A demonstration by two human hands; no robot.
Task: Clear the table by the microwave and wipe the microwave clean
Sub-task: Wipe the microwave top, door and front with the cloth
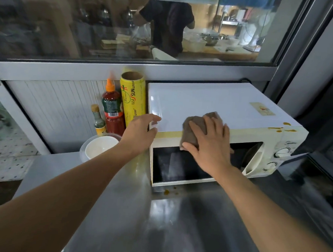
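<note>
A white microwave [212, 101] stands on a steel table [129, 211], its dark door facing me. My right hand [209, 146] presses a brown cloth [193, 127] flat against the front top edge of the microwave, fingers spread over it. At the microwave's top left corner rests my left hand [142, 130], fingers relaxed and holding nothing. Yellow-brown sauce stains [282, 129] mark the top right front corner. More drops [167, 192] lie on the table below the door.
Left of the microwave stand a yellow cling-wrap roll [133, 98], a red sauce bottle [113, 112] and a small bottle [99, 121]. A white bowl [100, 147] sits in front of them. Behind is a glass window with a person beyond it.
</note>
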